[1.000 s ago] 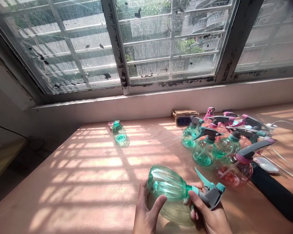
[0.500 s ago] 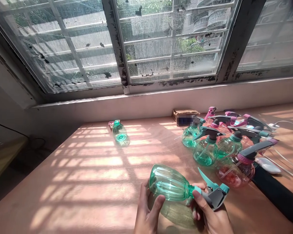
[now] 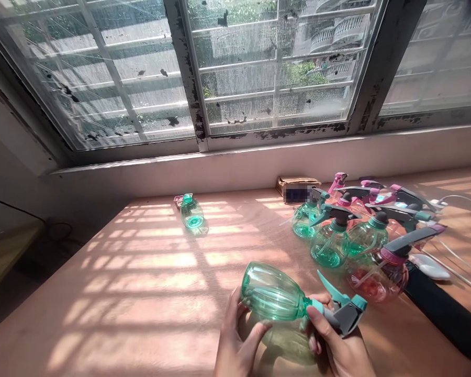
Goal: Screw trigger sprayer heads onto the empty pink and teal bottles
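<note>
A clear green spray bottle lies tilted in the air above the table, its base to the left and its grey-and-teal spray head to the right. My left hand is curled about the base end, its fingers partly hidden behind the bottle and its thumb just below the body. At the neck, my right hand grips the teal collar between thumb and fingers. Farther back on the left stands a green bottle without a spray head.
Several green spray bottles and pink spray bottles crowd the right side. Near them are a black strip-like object, a white mouse and cables. A brown box rests by the wall beneath the windows.
My left thumb has shifted down and slightly right, off the bottle's side. The bottle has turned or tipped a little, while my right hand keeps its hold on the collar.
</note>
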Action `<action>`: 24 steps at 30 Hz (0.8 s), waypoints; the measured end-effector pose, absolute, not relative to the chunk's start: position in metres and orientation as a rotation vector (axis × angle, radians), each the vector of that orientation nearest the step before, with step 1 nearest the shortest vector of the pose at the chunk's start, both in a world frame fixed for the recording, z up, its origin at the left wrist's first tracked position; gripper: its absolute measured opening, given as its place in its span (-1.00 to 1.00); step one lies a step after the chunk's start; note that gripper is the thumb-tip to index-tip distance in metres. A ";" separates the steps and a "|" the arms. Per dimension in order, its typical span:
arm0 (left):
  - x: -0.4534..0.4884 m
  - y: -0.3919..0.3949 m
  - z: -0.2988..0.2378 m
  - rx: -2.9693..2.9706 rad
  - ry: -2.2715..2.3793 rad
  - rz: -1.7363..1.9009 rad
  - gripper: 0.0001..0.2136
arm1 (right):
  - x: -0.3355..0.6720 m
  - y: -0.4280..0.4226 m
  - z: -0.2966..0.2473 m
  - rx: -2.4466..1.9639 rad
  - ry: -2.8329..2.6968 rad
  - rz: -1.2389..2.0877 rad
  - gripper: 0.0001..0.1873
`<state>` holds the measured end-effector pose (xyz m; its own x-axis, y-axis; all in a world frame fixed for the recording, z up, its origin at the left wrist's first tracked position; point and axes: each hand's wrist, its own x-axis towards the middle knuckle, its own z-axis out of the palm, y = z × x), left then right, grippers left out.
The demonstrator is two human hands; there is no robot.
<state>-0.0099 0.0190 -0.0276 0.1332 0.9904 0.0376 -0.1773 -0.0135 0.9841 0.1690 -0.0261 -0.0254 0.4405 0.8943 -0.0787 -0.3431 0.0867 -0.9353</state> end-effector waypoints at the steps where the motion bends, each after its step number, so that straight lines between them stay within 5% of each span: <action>1: -0.010 0.018 -0.025 1.165 0.978 1.191 -0.36 | 0.169 -0.026 -0.027 -1.138 -0.633 1.017 -0.52; 24: -0.007 0.015 -0.010 1.059 1.037 1.194 -0.42 | 0.170 -0.026 -0.032 -1.161 -0.644 1.071 -0.44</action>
<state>-0.0065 0.0154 -0.0104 0.0838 0.9951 -0.0517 -0.1905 0.0669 0.9794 0.1698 -0.0255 -0.0317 0.3912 0.9137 -0.1105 -0.3305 0.0275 -0.9434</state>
